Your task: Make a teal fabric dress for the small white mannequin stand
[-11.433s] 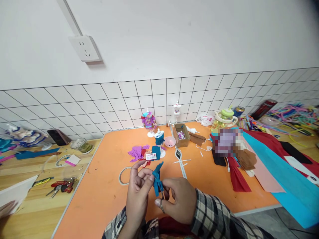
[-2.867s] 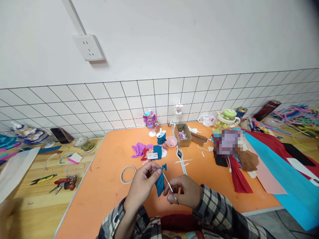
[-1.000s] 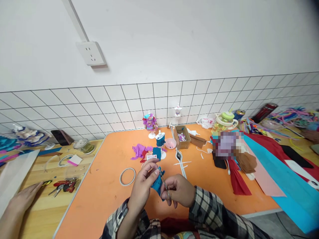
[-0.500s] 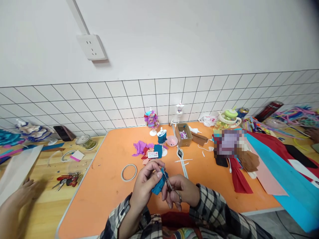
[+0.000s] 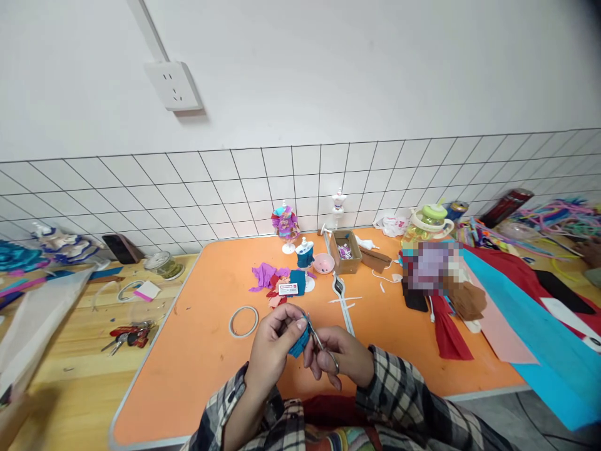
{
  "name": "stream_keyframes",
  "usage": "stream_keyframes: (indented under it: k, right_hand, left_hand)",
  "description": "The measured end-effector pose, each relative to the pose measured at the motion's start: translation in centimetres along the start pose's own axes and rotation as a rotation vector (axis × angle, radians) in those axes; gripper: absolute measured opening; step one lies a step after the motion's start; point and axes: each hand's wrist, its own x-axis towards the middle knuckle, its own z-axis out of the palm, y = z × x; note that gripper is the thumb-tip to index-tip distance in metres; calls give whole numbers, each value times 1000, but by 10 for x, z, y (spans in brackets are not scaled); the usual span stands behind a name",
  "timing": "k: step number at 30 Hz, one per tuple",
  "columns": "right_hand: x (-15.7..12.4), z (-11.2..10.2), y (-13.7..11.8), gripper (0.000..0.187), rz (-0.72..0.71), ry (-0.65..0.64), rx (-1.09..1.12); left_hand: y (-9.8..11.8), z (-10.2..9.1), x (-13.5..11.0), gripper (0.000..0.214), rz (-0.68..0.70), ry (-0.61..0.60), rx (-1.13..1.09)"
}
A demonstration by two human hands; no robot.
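My left hand point(image 5: 277, 338) pinches a small folded piece of teal crepe paper point(image 5: 299, 344) over the front part of the orange table. In my right hand point(image 5: 340, 354) is a pair of small metal scissors point(image 5: 317, 341), fingers closed round the handles. The blades point up and left and meet the teal piece near my left fingertips; whether they are parted I cannot tell. Beyond my hands a small white box with print point(image 5: 288, 289) lies on teal, red and purple paper scraps point(image 5: 265, 277). Behind them a mini dress form point(image 5: 305, 254) wears teal.
A tape roll point(image 5: 243, 322) lies left of my hands. Farther back stand a pink bowl point(image 5: 323, 264), a cardboard box point(image 5: 346, 252), a purple-dressed form point(image 5: 285, 222) and a bare white form point(image 5: 339, 207). Coloured sheets point(image 5: 530, 319) cover the right side. A co-worker's blurred hand point(image 5: 14, 413) is at far left.
The teal piece has turned and bunched up a little between my fingers, with the scissors still against it. At far left, the co-worker's hand has moved down and left with the pale sheet.
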Motion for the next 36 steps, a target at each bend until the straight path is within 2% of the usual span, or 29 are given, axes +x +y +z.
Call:
stream_keyframes:
  k: [6, 11, 26, 30, 36]
  right_hand:
    - [-1, 1, 2, 51, 12, 44, -41]
    - [0, 3, 4, 47, 77, 110, -74]
    - [4, -3, 8, 48, 76, 81, -9]
    - [5, -5, 7, 52, 46, 24, 63]
    - [1, -10, 9, 61, 30, -54, 203]
  left_hand:
    - [-1, 0, 0, 21, -7, -21, 4]
    - [-2, -2, 0, 23, -21, -4, -4]
    - [-1, -1, 3, 24, -56, -12, -7]
    - [0, 0, 5, 28, -81, -45, -12]
    - [-4, -1, 6, 28, -100, -22, -35]
